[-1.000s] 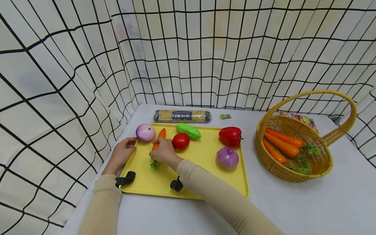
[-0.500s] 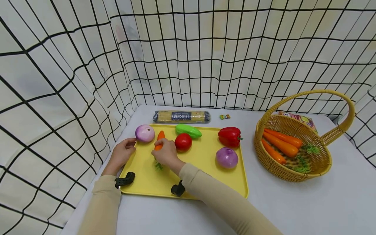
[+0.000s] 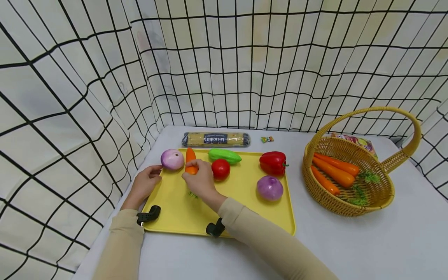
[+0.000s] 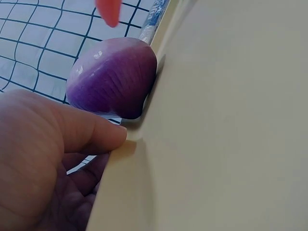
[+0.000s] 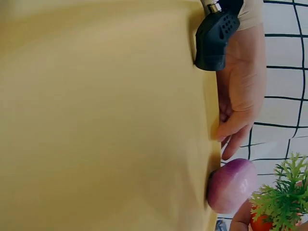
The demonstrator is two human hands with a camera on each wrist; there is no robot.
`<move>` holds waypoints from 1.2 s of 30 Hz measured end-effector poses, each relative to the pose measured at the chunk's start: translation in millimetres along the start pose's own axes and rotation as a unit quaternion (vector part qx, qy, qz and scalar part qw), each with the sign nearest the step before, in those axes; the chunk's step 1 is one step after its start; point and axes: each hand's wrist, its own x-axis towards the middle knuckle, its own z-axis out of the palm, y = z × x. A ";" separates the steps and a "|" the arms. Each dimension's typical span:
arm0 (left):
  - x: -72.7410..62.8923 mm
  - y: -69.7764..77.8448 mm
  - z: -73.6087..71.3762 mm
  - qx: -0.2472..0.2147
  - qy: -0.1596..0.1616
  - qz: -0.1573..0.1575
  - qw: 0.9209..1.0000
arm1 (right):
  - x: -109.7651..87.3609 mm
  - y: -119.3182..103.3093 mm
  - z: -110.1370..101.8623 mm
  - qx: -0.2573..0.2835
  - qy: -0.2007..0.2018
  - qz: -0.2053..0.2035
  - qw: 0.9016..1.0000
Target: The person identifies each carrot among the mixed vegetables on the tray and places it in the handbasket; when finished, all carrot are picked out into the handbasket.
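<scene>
My right hand point(image 3: 202, 182) grips an orange carrot point(image 3: 190, 154), whose tip points to the far edge of the yellow tray point(image 3: 175, 212). Green leaves point(image 5: 284, 197) at the carrot's stem end show in the right wrist view. A purple onion point(image 3: 172, 160) lies at the tray's far left corner, left of the carrot. Close to the right hand's knuckles sits a red tomato point(image 3: 221, 169), with a green cucumber-like vegetable point(image 3: 224, 156) behind it. My left hand point(image 3: 145, 187) pinches the tray's left rim, thumb point(image 4: 103, 134) on top and fingers below, just short of the onion.
On the tray's right side lie a red bell pepper point(image 3: 273, 163) and another purple onion point(image 3: 270, 188). Right of the tray stands a wicker basket point(image 3: 381, 190) with several carrots point(image 3: 334, 174). A spaghetti pack point(image 3: 216, 139) and a small packet point(image 3: 267, 139) lie behind the tray.
The right hand has shifted slightly right and the carrot's tip has swung left and away. The tomato has moved a little right, towards the tray's middle. My left hand stays put.
</scene>
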 end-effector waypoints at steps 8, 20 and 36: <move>1.2 0.3 1.2 0.002 -0.002 0.001 1.000 | -3.7 -1.3 -27.6 0.030 -0.006 -0.055 0.998; -0.8 3.0 0.8 0.004 -0.003 0.000 1.000 | -7.3 6.9 -71.5 0.087 -0.002 -0.036 0.996; -1.4 -0.6 0.4 0.003 -0.001 0.002 1.000 | 12.8 13.0 -156.4 0.133 0.030 -0.045 0.990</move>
